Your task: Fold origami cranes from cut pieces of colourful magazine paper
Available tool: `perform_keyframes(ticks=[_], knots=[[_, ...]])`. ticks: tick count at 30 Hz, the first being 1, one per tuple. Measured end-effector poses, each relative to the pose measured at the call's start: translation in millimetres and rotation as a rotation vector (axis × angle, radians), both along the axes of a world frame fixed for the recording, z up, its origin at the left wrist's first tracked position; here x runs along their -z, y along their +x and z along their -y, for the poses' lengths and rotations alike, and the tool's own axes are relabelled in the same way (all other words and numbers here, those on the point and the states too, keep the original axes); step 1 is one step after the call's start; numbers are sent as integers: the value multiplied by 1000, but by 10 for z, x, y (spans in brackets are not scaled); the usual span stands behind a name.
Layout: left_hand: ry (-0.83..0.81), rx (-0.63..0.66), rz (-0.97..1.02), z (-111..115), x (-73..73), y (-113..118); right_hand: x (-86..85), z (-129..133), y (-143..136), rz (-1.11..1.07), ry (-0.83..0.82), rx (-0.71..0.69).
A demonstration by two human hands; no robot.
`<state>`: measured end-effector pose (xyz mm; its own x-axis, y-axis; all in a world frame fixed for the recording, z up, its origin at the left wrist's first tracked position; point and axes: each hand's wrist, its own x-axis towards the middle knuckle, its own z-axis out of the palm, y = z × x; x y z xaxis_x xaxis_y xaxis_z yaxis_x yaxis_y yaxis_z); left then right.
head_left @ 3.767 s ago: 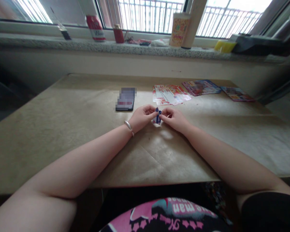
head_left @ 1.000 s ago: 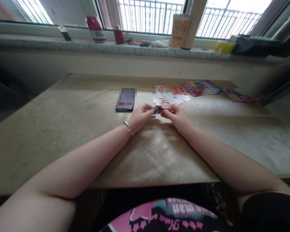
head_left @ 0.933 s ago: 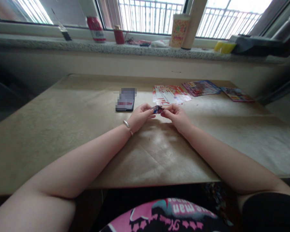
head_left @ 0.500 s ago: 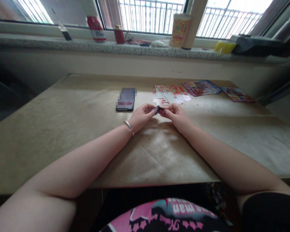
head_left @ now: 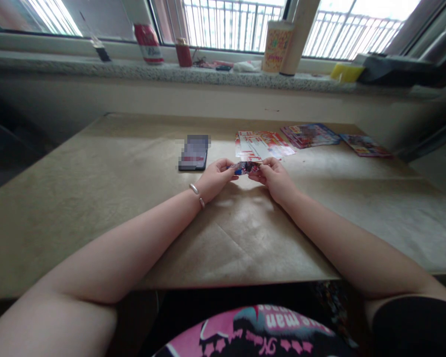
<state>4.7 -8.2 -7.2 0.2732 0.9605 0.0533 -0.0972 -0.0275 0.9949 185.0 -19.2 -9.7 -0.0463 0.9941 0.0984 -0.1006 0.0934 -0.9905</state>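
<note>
A small, creased piece of colourful printed paper [head_left: 247,168] is stretched between my two hands, above the table. My left hand [head_left: 219,174] pinches its left end between thumb and fingers; a silver bangle [head_left: 197,194] circles that wrist. At the other end, my right hand [head_left: 276,177] grips it the same way. Just beyond the hands lie red and white printed sheets [head_left: 264,144]. Left of them rests a dark phone [head_left: 194,153], its screen blurred out.
The wide beige table [head_left: 96,198] carries more colourful printed sheets [head_left: 311,135] and another one [head_left: 365,145] at the far right. Along the windowsill stand a red and white can [head_left: 148,44], a red bottle [head_left: 183,52], a patterned cup [head_left: 277,47] and a yellow object [head_left: 347,73].
My hands have drawn apart slightly, the right one moving right. The piece of paper, crumpled between the fingertips before, is now spread wider and shows more of its print.
</note>
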Motion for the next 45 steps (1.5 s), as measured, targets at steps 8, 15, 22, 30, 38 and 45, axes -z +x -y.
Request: perform_keyframes(ticks=[8,15,22,30,38,45], knots=[[140,78,-130,15,-20,-36,7,33,-30,58,5,11],[164,88,-136,24,-19,-26,-5,55,-42,178,49,-33],[64,20,-80,-18,12,13,-7,59,-24,237,61,-10],[316,-46,-311,48,-26,19,-11,61,-40,244,53,-38],[301,-87,-455,52,-56,-9,12,48,-57,170,-4,-51],[217,-9,-311,51,-101,-44,-30,69,-40,122,-93,-55]])
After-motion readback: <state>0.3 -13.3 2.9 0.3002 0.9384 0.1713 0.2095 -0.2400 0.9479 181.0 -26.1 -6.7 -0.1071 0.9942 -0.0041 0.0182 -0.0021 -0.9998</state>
